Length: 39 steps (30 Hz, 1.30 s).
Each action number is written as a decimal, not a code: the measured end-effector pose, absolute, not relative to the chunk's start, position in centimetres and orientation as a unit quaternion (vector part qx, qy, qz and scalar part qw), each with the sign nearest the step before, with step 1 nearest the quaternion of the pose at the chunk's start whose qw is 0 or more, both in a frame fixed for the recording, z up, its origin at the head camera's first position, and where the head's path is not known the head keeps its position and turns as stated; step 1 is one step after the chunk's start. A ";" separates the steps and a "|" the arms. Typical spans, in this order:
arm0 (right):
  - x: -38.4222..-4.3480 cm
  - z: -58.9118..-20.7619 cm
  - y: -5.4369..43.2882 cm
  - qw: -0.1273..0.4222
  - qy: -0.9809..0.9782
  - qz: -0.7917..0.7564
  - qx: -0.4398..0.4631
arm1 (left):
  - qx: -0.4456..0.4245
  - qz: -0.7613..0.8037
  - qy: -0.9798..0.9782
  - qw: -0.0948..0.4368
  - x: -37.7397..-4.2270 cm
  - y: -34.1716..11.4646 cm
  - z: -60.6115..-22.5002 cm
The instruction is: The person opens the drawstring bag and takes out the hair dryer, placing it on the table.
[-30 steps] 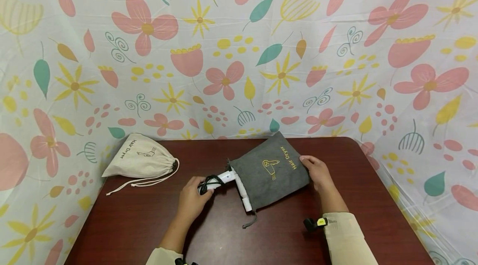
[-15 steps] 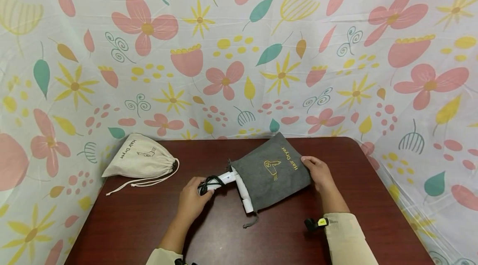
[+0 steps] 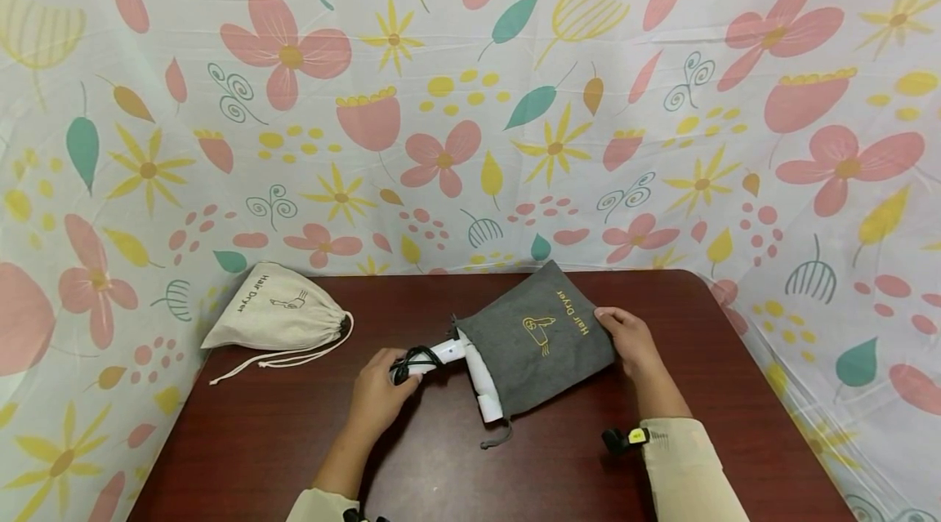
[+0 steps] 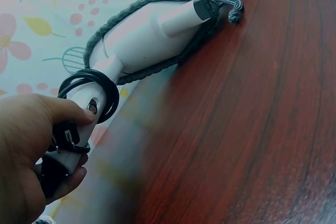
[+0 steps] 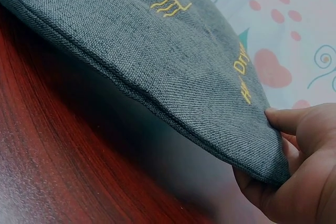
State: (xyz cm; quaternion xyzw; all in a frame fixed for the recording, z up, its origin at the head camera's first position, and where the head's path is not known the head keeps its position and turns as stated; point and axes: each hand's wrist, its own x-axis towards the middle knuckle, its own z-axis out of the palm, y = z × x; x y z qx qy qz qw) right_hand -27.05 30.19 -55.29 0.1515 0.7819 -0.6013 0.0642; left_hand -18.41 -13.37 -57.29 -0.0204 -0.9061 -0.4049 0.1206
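Observation:
A white hair dryer (image 4: 144, 43) sits partly inside a grey drawstring bag (image 3: 540, 350) printed "Hair Dryer" in yellow; its handle and nozzle show at the bag's mouth. My left hand (image 3: 378, 391) grips the handle, with the black power cord (image 4: 107, 90) coiled around it. In the left wrist view the thumb lies beside a small switch on the handle. At the bag's closed end my right hand (image 3: 628, 340) pinches the grey cloth between thumb and fingers, as the right wrist view shows up close. The rest of the dryer is hidden by the cloth.
A cream drawstring bag (image 3: 275, 310), also printed "Hair Dryer", lies at the back left of the dark red-brown table (image 3: 456, 473), its white cords trailing forward. A flower-printed curtain (image 3: 470, 97) hangs behind and at both sides.
My right hand and the grey bag have shifted slightly to the right. More of the dryer's body shows at the bag's mouth. The left hand stays where it was.

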 end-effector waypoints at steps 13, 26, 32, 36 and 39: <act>-27.4 -55.1 30.8 0.065 0.796 -0.586 0.139 | -0.037 -0.391 -0.911 0.125 -18.4 -13.3 -56.9; -27.9 -55.0 31.0 0.062 0.805 -0.574 0.134 | -0.055 -0.389 -0.912 0.120 -18.5 -13.3 -57.1; -28.0 -54.9 31.2 0.063 0.812 -0.566 0.128 | -0.060 -0.389 -0.912 0.113 -18.4 -13.4 -56.9; -28.1 -54.9 31.3 0.064 0.812 -0.566 0.127 | -0.058 -0.391 -0.913 0.107 -18.3 -13.4 -56.9; -28.2 -54.9 31.3 0.067 0.813 -0.565 0.124 | -0.060 -0.390 -0.913 0.107 -18.3 -13.5 -56.9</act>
